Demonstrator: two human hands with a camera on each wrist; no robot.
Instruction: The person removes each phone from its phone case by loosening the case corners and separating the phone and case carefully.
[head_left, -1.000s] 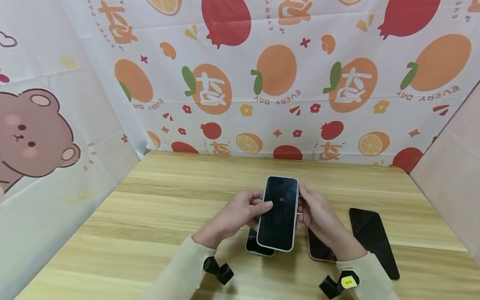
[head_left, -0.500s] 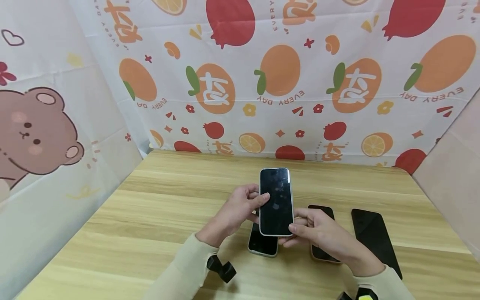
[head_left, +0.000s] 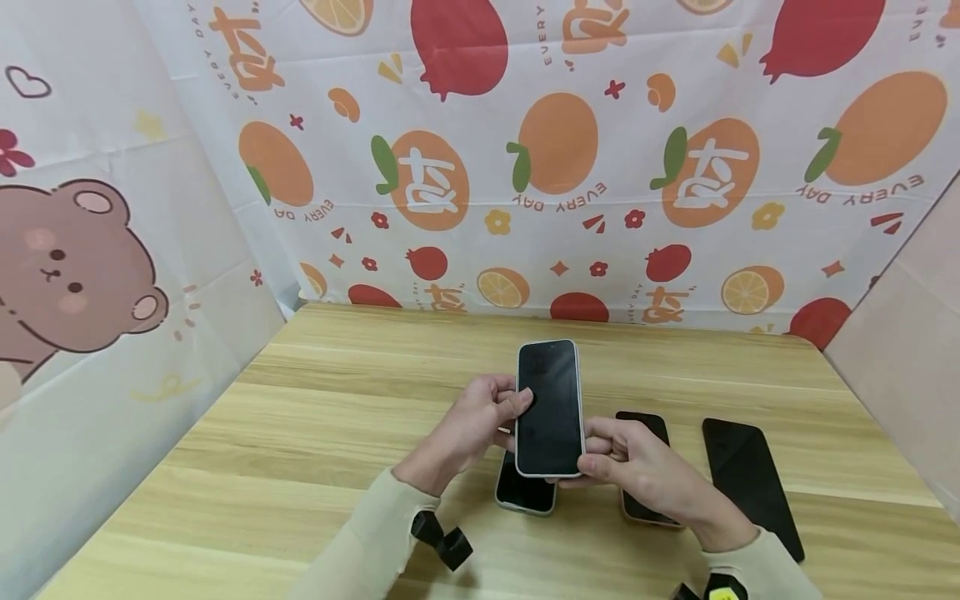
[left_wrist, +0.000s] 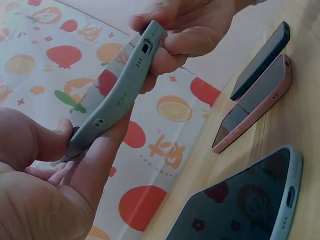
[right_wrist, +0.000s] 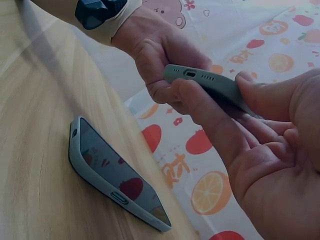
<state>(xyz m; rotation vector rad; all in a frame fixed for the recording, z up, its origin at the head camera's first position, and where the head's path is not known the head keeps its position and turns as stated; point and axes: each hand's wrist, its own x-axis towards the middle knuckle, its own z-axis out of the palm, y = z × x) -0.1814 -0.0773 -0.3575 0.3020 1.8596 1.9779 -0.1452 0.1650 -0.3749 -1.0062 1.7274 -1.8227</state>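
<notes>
A smartphone (head_left: 549,408) in a pale grey-green case is held up above the table between both hands, black screen facing up. My left hand (head_left: 472,421) grips its left side, with the thumb on the screen and the fingers underneath. At the lower right corner my right hand (head_left: 637,467) pinches it, thumb at the edge and fingers beneath. In the left wrist view the side of the phone case (left_wrist: 117,95) looks bowed, with side and bottom openings showing. Directly below lies a second smartphone (head_left: 525,490) in a similar pale case, its upper part hidden by the held phone.
To the right, a smartphone in a pink case (left_wrist: 252,102) lies on the wooden table (head_left: 337,375), partly covered by my right hand in the head view. Further right lies a larger black phone (head_left: 753,483). A fruit-print cloth (head_left: 487,167) hangs behind the table.
My right hand has moved from the phone's upper right side to its lower right corner. The phone has shifted slightly left and turned more upright; the left hand keeps its hold.
</notes>
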